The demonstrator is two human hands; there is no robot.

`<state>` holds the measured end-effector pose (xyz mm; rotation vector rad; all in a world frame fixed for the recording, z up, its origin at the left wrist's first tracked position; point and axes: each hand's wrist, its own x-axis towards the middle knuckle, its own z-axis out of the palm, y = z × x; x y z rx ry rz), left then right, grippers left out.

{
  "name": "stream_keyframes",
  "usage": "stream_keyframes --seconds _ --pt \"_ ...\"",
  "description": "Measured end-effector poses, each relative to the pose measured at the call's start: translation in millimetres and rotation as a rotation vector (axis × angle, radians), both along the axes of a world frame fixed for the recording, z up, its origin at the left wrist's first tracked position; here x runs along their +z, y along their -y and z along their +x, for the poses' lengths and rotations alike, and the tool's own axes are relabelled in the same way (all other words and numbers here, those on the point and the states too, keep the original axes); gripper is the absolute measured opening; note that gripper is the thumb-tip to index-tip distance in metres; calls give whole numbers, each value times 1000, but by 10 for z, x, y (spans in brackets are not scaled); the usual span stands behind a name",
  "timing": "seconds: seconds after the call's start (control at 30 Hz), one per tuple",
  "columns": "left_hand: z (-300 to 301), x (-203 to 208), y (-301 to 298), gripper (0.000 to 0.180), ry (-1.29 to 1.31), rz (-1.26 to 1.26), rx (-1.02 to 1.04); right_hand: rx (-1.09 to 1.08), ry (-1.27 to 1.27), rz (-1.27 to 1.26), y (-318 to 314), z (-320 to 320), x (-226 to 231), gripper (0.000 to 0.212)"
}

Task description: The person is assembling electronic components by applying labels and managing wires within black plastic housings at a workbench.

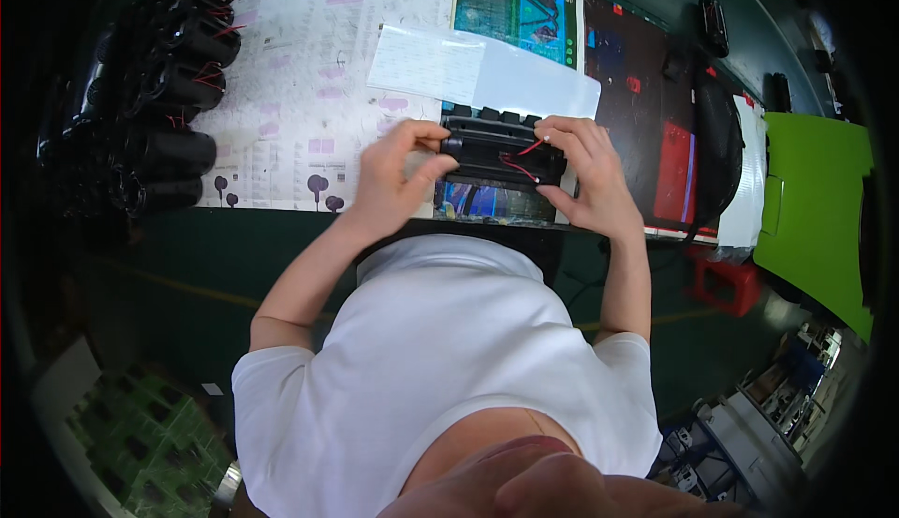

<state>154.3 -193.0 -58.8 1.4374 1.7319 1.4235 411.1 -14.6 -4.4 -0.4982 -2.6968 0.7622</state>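
Observation:
A long black plastic housing (479,156) lies level at the near edge of the bench, its open side up. From inside it come thin red wires (521,165) with small pale ends. My left hand (398,179) grips the left end between thumb and fingers. Around the right end close the thumb and fingers of my right hand (590,173), with one wire running up near its fingertips. Just beyond the housing, a row of small black parts (510,116) is partly hidden behind it.
Many black cylindrical housings (178,148) with red wires are stacked at the left. White paper sheets (426,64) lie beyond my hands. At the right are a black bag-like item (719,153), a lime-green panel (813,209) and a red stool (729,282). Another black cylinder (714,26) stands far right.

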Motion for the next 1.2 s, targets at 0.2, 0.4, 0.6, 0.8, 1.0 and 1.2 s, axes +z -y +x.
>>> stream_keyframes --seconds 0.2,0.4,0.6,0.8,1.0,1.2 --pt "-622 -24 -710 26 -519 98 -12 -77 -119 -519 -515 -423 -46 34" --pt "-531 -154 -968 32 -735 -143 -59 -234 117 -165 -821 -1275 -508 32" --pt "-517 -187 -990 37 -761 -138 -83 -238 71 195 -706 -1354 -640 23" --pt "-503 -217 -1028 40 -884 -129 -74 -352 77 58 -761 -1448 -675 13" --pt "-451 -256 -1087 41 -896 -65 -28 -305 76 -119 -930 -1482 -650 18" --pt "-411 -262 -1090 38 -870 -91 3 -328 125 -8 -788 -1507 -564 17"
